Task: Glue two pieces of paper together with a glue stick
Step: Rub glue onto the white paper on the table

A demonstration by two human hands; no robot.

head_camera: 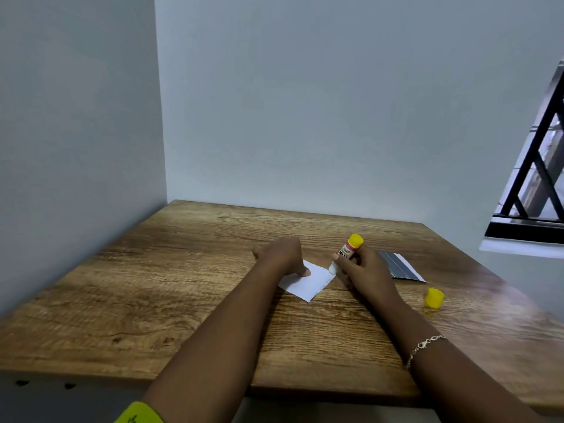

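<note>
The left hand [282, 254] presses flat fingers on the white paper [308, 280] to pin it to the worktop [183, 285], while the right hand [363, 270] grips the uncapped glue stick [348, 251], tip at the paper's corner.

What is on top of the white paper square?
The left hand presses a fingertip on the white paper; the glue stick, held by the right hand, touches its right corner. The paper's far edge is hidden under the left hand.
</note>
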